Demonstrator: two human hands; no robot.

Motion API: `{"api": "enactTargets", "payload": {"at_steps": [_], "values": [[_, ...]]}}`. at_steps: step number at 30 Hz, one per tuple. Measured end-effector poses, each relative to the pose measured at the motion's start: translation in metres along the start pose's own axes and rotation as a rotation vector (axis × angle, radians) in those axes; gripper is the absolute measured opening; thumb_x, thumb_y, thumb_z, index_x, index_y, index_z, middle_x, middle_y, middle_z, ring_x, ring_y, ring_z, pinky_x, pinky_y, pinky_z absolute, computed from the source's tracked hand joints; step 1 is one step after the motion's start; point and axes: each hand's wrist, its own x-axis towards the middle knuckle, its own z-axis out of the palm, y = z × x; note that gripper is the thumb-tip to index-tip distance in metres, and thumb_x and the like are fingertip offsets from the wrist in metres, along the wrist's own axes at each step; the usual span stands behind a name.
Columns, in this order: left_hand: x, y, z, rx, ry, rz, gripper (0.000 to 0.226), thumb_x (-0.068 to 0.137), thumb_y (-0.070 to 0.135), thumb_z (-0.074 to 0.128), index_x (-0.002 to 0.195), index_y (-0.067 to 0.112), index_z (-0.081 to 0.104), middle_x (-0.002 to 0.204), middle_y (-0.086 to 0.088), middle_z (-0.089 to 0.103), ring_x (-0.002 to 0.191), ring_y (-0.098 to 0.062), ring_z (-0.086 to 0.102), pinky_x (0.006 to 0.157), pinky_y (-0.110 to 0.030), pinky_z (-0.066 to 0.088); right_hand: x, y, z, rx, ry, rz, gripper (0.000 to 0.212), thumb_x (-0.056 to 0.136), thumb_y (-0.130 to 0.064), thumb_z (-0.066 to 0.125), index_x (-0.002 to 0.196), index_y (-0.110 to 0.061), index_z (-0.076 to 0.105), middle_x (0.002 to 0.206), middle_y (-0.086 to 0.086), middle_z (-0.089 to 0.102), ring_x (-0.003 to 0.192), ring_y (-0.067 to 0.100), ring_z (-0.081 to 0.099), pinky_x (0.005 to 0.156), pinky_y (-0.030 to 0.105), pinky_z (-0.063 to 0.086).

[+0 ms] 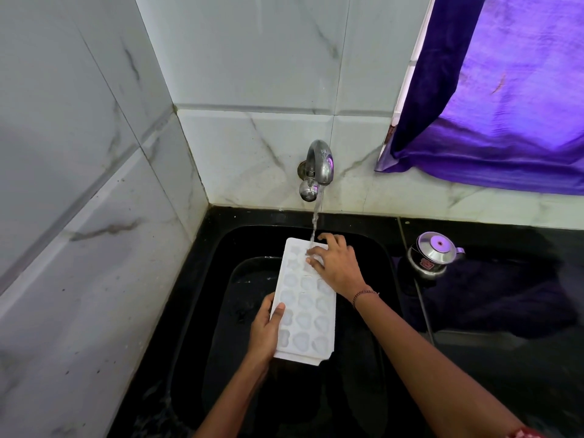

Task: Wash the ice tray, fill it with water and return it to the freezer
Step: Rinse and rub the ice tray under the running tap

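Observation:
A white ice tray with several rounded cells is held over the black sink. My left hand grips its near left edge, thumb on top. My right hand lies on the tray's far right corner, fingers spread over the cells. Water runs from the steel tap in a thin stream that lands on the tray's far end beside my right fingers.
A small steel kettle stands on the black counter right of the sink. A purple curtain hangs at the upper right. White marble-look tiled walls close in the left side and back.

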Motion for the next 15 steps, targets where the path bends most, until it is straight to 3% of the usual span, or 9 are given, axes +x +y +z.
{"api": "enactTargets", "payload": {"at_steps": [6,11,15], "values": [[0.000,0.004,-0.002,-0.008,0.007,0.017,0.017,0.097,0.020,0.047,0.105,0.032,0.055,0.102,0.005,0.066,0.091,-0.014,0.065,0.074,-0.026,0.053,0.002,-0.002,-0.004,-0.055,0.005,-0.003,0.037,0.095,-0.049,0.041,0.122,-0.030,0.058,0.146,0.000,0.033,0.136,0.023,0.024,0.106,0.040,0.029],[0.003,0.008,-0.001,-0.013,0.001,0.028,0.016,0.098,0.020,0.046,0.105,0.031,0.054,0.101,0.004,0.067,0.089,-0.013,0.066,0.072,-0.024,0.052,0.006,-0.015,-0.008,0.149,-0.071,0.098,0.038,0.093,-0.042,0.050,0.128,-0.029,0.056,0.148,0.000,0.027,0.136,0.025,0.020,0.107,0.043,0.028],[0.001,0.007,0.004,-0.028,-0.002,0.013,0.015,0.098,0.018,0.046,0.104,0.030,0.053,0.097,0.006,0.066,0.084,-0.008,0.065,0.063,-0.015,0.050,0.008,-0.017,-0.009,-0.037,-0.029,0.061,0.033,0.095,-0.031,0.051,0.127,-0.026,0.056,0.151,0.004,0.025,0.139,0.027,0.019,0.109,0.042,0.028]]}}
